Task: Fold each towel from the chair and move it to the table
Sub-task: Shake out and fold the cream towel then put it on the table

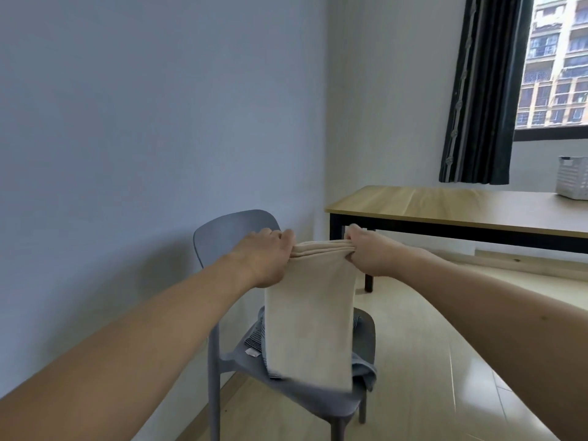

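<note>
A beige towel (310,316) hangs folded in a long strip in front of the grey chair (232,232). My left hand (264,256) grips its top left corner and my right hand (370,253) grips its top right corner, both at the level of the chair's backrest. The towel's lower edge hangs over the seat. Under it on the seat lie a striped towel (253,337) and a blue-grey towel (364,370), mostly hidden by the beige one. The wooden table (461,206) stands to the right, behind the chair.
A white slatted basket (572,178) stands on the table's far right. A dark curtain (480,100) hangs beside the window behind the table. The wall runs close along the chair's left side. Pale floor lies to the right of the chair.
</note>
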